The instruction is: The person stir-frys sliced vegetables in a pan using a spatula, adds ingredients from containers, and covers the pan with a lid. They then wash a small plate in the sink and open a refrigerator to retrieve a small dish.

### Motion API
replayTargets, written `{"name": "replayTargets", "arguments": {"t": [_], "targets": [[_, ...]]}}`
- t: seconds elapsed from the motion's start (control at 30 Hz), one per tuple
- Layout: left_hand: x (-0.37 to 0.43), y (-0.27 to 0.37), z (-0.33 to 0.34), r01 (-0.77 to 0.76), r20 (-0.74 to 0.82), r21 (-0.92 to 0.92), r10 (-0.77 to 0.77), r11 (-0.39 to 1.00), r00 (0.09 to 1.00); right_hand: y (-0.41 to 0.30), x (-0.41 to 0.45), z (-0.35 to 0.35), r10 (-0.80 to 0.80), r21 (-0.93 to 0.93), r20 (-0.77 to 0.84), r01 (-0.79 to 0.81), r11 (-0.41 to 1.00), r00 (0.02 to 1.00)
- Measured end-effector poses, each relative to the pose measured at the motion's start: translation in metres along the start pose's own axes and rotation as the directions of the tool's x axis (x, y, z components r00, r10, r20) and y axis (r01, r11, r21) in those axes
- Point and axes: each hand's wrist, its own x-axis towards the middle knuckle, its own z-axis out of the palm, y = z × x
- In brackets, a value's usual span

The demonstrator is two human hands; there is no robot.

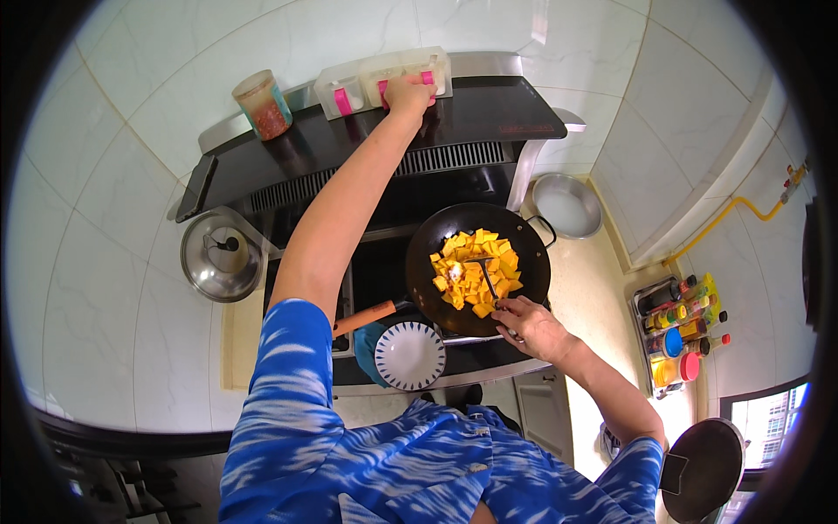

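Observation:
My left hand (pixel 409 97) reaches up to a clear plastic seasoning box (pixel 339 77) on top of the range hood, its fingers on a pink handle (pixel 428 77) at the right compartment. My right hand (pixel 533 329) grips the handle of a metal spatula (pixel 489 275), whose blade rests among yellow-orange chunks (pixel 468 295), apparently pumpkin. They lie in a dark wok (pixel 425 298) on the stove. A small white heap (pixel 456 270) sits on the chunks. The wok's wooden handle (pixel 366 317) points left, passing near my left upper arm.
A patterned plate (pixel 410 355) lies at the stove's front edge over a teal cloth (pixel 368 350). A jar (pixel 263 105) stands on the hood. A domed lid (pixel 221 257) is at left, a metal basin (pixel 567 205) at back right. Several bottles fill a rack (pixel 645 347) at right.

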Motion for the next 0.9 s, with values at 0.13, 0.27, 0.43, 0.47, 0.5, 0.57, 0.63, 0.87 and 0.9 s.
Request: {"name": "replayTargets", "arguments": {"t": [0.13, 0.27, 0.43, 0.47, 0.5, 0.57, 0.63, 0.87, 0.9], "targets": [[-0.007, 0.002, -0.008, -0.119, 0.081, 0.314, 0.099, 0.942, 0.992, 0.000, 0.009, -0.001, -0.010, 0.067, 0.039, 0.007, 0.998, 0.999], [-0.056, 0.010, -0.028, -0.574, 0.042, 0.479, 0.636, 0.664, 0.771, 0.018, 0.015, 0.002, 0.026, 0.071, 0.008, -0.026, 0.997, 1.000], [-0.191, -0.009, -0.089, -0.798, 0.566, 0.513, 0.574, 0.317, 0.592, 0.016, 0.022, -0.044, 0.485, 0.420, -0.287, -0.347, 0.839, 0.826], [-0.211, -0.036, -0.106, -0.724, 0.601, 0.575, 0.403, 0.381, 0.690, 0.021, 0.021, -0.051, 0.560, 0.516, -0.311, -0.358, 0.778, 0.768], [-0.229, -0.061, -0.128, -0.626, 0.613, 0.654, 0.188, 0.424, 0.768, 0.027, 0.022, -0.057, 0.628, 0.610, -0.322, -0.352, 0.710, 0.709], [-0.264, -0.099, -0.168, -0.478, 0.534, 0.832, -0.173, 0.282, 0.827, 0.045, 0.022, -0.069, 0.676, 0.617, -0.345, -0.385, 0.686, 0.651], [-0.280, -0.114, -0.199, -0.346, 0.423, 0.906, -0.465, 0.245, 0.778, 0.061, 0.020, -0.078, 0.715, 0.599, -0.337, -0.447, 0.665, 0.612], [-0.284, -0.135, -0.227, -0.324, 0.364, 0.929, -0.606, 0.180, 0.707, 0.125, 0.029, -0.052, 0.831, 0.694, -0.209, -0.521, 0.498, 0.515], [-0.284, -0.132, -0.224, -0.316, 0.355, 0.932, -0.622, 0.177, 0.698, 0.132, 0.029, -0.040, 0.836, 0.786, -0.149, -0.450, 0.424, 0.528]]}}
